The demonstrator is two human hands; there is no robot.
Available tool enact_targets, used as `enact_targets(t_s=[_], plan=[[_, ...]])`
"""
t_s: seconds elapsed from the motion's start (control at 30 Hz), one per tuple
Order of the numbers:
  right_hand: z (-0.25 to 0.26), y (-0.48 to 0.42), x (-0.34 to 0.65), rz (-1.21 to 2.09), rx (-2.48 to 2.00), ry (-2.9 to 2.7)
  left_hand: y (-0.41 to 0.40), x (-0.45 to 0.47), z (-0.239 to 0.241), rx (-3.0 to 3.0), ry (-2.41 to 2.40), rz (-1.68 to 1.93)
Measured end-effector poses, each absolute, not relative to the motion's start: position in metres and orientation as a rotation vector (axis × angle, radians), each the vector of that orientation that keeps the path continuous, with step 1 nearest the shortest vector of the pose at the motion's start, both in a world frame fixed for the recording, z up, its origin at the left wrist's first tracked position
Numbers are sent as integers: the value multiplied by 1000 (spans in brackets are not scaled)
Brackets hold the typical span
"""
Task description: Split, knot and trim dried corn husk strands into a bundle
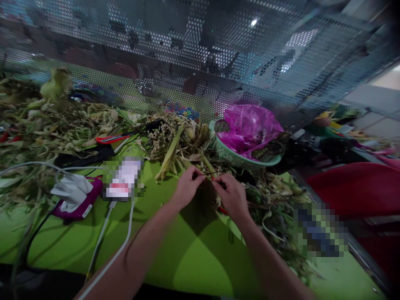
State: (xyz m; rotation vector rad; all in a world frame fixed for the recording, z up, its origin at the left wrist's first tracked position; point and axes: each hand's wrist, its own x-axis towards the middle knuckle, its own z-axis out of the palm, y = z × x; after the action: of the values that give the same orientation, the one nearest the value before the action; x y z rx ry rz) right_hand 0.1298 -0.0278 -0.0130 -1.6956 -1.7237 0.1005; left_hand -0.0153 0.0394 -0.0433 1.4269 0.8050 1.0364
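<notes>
Bare green tabletop (pixel 193 262) lies nearest, between the forearms; at left sits a purple power block (pixel 97 188) bearing white plugs (pixel 73 189); past it, the left hand (pixel 186 187) and right hand (pixel 231 196) nearly meet, fingers curled, thumbs pressed to index fingers, both pinching a thin strand (pixel 208 176) (too small to identify) above the table; just beyond lies a pale yellow-green husk (pixel 171 153) on a dry heap (pixel 193 135); right of that stands a pale green basket (pixel 242 162) holding a magenta bag (pixel 250 125); perforated metal sheeting (pixel 203 54) rises behind.
</notes>
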Motion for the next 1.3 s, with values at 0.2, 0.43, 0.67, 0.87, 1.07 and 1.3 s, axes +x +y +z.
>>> enact_targets(t_s=[0.2, 0.43, 0.67, 0.87, 1.07, 1.3], plan=[[-10, -30, 125, 96, -1665, -1726, 41, -21, -43, 1657, 845, 1038], [-4, -33, 119, 12, -1602, -1747, 34, -18, -43, 1810, 844, 988], [-6, -32, 119, -2, -1610, -1679, 32, -12, -46, 1703, 745, 877], [-12, -30, 124, 274, -1581, -1568, 33, -13, -43, 1472, 753, 905], [-7, -30, 123, 171, -1566, -1717, 33, -16, -35, 1370, 767, 930], [-8, -32, 120, 108, -1594, -1733, 36, -13, -41, 1359, 753, 972]])
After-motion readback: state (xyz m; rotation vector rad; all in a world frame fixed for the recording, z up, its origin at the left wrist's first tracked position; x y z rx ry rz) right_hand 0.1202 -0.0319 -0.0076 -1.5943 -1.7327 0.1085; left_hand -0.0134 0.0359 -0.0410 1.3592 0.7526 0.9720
